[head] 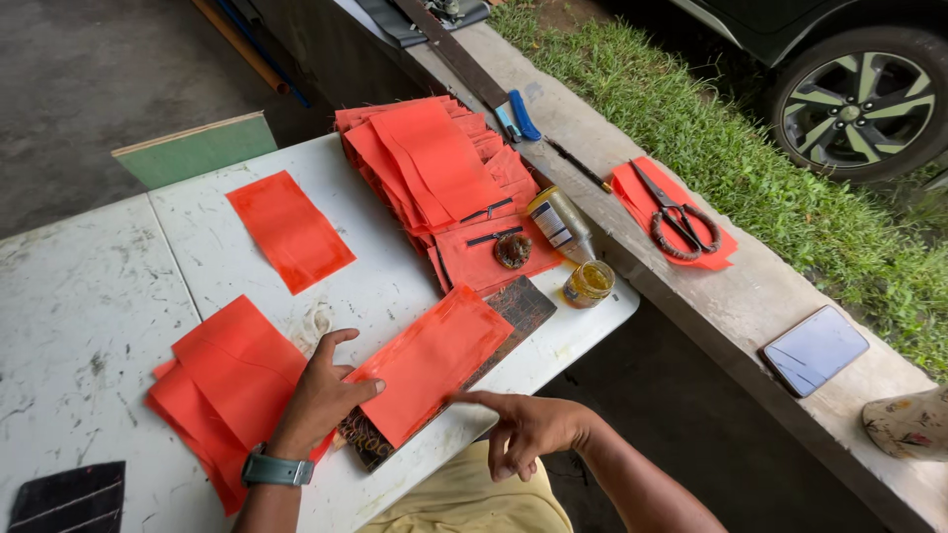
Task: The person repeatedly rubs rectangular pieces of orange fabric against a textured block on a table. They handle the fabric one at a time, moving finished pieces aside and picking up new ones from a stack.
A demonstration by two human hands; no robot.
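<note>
Head view: two hands — left hand (318, 395) flat, right hand (523, 429) fingers spread — pressing one orange sheet (432, 360).

matt orange paper sheet (432, 359); scuffed white plastic table (89, 316); rough concrete ledge (731, 296).

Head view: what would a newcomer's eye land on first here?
The bright orange sheets: a fanned heap at the far side of the white table, a single sheet lying alone, and another stack near the left hand. That hand presses an orange sheet on a dark patterned board, with the right hand at the table edge. Scissors lie on the concrete ledge.
</note>
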